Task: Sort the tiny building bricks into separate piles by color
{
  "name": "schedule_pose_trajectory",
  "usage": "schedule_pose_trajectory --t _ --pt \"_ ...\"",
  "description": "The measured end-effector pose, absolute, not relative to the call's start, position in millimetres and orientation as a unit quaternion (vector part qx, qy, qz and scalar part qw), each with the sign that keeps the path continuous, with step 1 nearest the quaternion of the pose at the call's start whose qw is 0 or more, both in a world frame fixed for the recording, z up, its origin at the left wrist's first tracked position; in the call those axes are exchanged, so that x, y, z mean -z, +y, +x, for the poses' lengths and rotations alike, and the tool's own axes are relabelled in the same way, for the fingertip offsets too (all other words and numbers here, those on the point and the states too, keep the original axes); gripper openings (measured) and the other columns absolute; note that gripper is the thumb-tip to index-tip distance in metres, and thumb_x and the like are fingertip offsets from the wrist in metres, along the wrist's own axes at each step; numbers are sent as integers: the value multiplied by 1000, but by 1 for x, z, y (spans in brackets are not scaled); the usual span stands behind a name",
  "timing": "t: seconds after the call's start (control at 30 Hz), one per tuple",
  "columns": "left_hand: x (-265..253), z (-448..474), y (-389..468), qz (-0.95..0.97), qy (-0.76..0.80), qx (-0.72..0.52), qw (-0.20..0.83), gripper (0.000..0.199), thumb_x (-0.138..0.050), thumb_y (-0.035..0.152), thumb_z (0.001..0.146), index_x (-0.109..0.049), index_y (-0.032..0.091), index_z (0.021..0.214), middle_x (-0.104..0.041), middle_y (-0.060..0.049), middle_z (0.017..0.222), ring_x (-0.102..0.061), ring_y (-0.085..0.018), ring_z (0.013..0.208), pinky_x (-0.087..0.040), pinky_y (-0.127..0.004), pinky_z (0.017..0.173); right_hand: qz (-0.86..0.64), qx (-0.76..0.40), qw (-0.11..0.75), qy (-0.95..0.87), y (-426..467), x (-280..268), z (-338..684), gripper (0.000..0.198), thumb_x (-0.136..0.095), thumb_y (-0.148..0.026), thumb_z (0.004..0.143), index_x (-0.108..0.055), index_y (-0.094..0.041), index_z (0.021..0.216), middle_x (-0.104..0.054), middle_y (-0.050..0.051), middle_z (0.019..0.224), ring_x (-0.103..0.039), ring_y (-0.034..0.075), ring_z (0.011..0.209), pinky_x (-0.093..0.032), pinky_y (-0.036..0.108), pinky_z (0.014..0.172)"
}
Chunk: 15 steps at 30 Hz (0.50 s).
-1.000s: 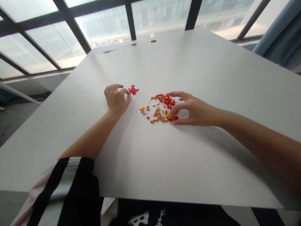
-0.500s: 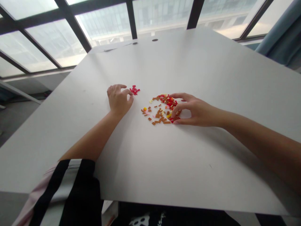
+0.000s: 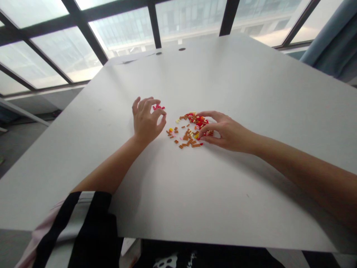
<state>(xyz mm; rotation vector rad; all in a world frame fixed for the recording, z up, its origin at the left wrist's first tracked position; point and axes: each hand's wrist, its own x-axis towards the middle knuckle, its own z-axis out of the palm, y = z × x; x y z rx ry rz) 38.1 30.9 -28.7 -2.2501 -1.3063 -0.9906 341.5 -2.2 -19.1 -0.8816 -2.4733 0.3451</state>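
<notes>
A loose pile of small bricks (image 3: 187,133), mostly brown and red with a few yellow and pink ones, lies on the white table (image 3: 195,201). A separate little cluster of red bricks (image 3: 157,107) sits to its upper left. My left hand (image 3: 147,121) hovers between the two, fingers spread and curled, fingertips just in front of the red cluster, holding nothing I can see. My right hand (image 3: 224,131) rests at the pile's right edge, thumb and forefinger drawn close together over red pieces. Whether a brick is pinched between them is too small to tell.
The table's near edge (image 3: 212,243) runs just above my lap. Large windows with dark frames (image 3: 83,26) stand behind the far edge, where two round cable holes (image 3: 182,48) are set. A blue-grey curtain (image 3: 334,48) hangs at the far right.
My left hand has lifted off the table, moved right and spread its fingers. My right hand has slid left into the pile and narrowed its thumb and forefinger.
</notes>
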Motion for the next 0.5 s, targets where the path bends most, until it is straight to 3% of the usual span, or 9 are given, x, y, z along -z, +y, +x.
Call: schedule_pose_trajectory --t 0.23,0.5 --pt "19 76 2 -878 -318 320 160 4 -67 27 94 -68 28 91 -72 -1 121 -64 -26 123 -35 -59 121 -369 -112 336 -859 -6 25 324 15 -65 -32 96 -78 -23 94 -63 16 135 -66 34 121 -53 58 105" --pt "17 86 -9 -881 -308 329 146 7 -70 33 95 -72 27 92 -72 -3 124 -64 -25 120 -38 -56 119 -373 -124 360 -846 -9 24 316 14 -63 -27 95 -75 -21 95 -63 18 133 -66 34 121 -55 56 101"
